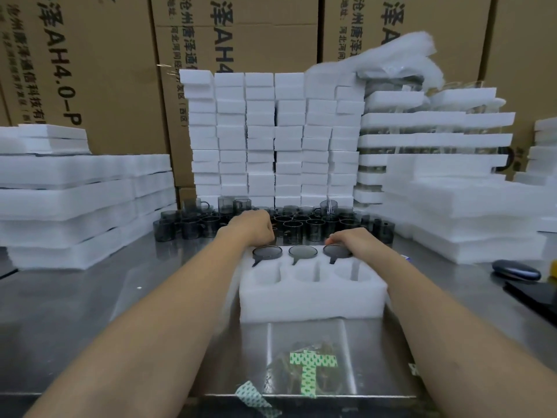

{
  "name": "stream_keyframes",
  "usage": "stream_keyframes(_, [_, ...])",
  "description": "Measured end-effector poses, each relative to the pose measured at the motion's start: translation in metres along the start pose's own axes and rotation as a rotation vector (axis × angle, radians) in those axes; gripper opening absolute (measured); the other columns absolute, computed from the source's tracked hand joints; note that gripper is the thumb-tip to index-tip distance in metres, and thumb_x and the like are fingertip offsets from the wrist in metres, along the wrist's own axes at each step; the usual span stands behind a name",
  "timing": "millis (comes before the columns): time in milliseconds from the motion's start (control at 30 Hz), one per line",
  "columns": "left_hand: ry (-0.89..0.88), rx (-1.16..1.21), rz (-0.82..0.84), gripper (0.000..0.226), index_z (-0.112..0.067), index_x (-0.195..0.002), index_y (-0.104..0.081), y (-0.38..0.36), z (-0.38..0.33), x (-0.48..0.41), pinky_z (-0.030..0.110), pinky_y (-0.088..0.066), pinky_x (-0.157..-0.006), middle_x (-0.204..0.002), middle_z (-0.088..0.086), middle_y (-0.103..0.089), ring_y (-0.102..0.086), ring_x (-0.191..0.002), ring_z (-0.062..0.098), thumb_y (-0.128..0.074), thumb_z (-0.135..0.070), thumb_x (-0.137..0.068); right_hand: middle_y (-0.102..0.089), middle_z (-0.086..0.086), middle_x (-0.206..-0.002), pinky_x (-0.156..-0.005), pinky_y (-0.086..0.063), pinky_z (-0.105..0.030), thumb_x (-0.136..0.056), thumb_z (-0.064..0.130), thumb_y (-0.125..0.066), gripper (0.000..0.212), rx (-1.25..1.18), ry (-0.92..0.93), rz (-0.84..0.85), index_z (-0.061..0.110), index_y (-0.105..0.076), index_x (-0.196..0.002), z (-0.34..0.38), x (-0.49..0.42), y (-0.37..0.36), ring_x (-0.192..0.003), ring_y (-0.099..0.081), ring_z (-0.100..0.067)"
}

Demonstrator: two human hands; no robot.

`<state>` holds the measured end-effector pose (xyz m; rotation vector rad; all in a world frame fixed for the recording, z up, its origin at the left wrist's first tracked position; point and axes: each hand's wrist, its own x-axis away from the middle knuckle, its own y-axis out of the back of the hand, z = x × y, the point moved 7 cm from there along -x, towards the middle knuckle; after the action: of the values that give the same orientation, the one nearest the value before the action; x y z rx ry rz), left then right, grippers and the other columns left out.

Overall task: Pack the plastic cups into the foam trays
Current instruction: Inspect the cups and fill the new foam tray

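Foam tray (pixel 313 300) has three dark cups (pixel 303 251) in its far row. Right hand (pixel 352 239) curls its fingers over the far-right cup (pixel 336 251); left hand (pixel 253 227) is curled at the tray's far-left corner, and I can't tell if it's gripping anything.

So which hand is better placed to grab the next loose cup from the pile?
Left, probably. The left hand sits at the far edge of the foam tray, right against the loose cups, while the right hand is on the rightmost seated cup.
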<state>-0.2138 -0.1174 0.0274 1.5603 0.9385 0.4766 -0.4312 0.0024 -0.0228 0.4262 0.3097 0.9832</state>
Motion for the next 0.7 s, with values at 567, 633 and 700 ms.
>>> stream_keyframes(567, [-0.659,0.036,-0.85,0.023,-0.017,-0.119,-0.079,0.054,-0.087,0.119,0.047,-0.055,-0.084,-0.129,-0.006,-0.069,-0.059,-0.11,0.022,-0.068,-0.018,-0.099,-0.064,0.017,-0.113,-0.081,-0.055,-0.033,-0.072,0.047,-0.054,0.056,0.085,0.682,-0.262,0.038,-0.058,-0.127,0.105,0.066,-0.004,-0.096,-0.064,0.001])
stream_keyframes(633, [-0.664,0.176,-1.012,0.022,-0.016,-0.115,-0.079,0.063,-0.084,0.127,0.043,-0.058,-0.079,-0.126,-0.003,-0.068,-0.064,-0.103,0.022,-0.074,-0.013,-0.093,-0.064,0.018,-0.11,-0.079,-0.055,-0.033,-0.077,0.049,-0.06,0.048,0.047,0.738,-0.356,0.046,-0.056,-0.124,0.11,0.071,0.001,-0.097,-0.063,-0.002])
stream_keyframes(700, [-0.609,0.34,-1.13,0.034,-0.018,-0.122,-0.071,0.073,-0.075,0.132,0.034,-0.056,-0.079,-0.125,-0.006,-0.064,-0.063,-0.099,0.017,-0.079,-0.015,-0.089,-0.062,0.019,-0.108,-0.077,-0.054,-0.031,-0.083,0.05,-0.073,0.052,0.023,0.786,-0.44,0.051,-0.053,-0.131,0.114,0.075,0.003,-0.097,-0.061,-0.003])
